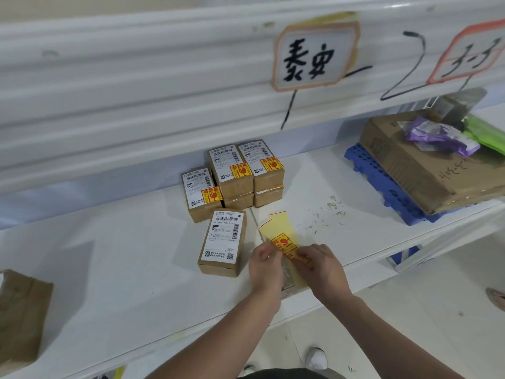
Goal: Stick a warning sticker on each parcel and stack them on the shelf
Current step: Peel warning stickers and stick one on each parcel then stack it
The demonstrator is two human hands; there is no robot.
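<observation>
The warning sticker point(284, 242) sits on its yellow backing strip point(277, 228) at centre-right of the frame, above the white shelf point(109, 269). The left hand point(263, 259) pinches the strip's left edge, and the right hand point(321, 262) has its fingertips closed on the sticker's lower end, apparently peeling it. The unstickered parcel point(222, 242) lies just left of the left hand, long axis running away from the viewer, so the sticker must travel leftward, with nothing between. Beyond it the stickered parcels point(235, 173) stand stacked, and a carton point(410, 165) on a blue pallet point(379, 179) sits upper right, well apart.
</observation>
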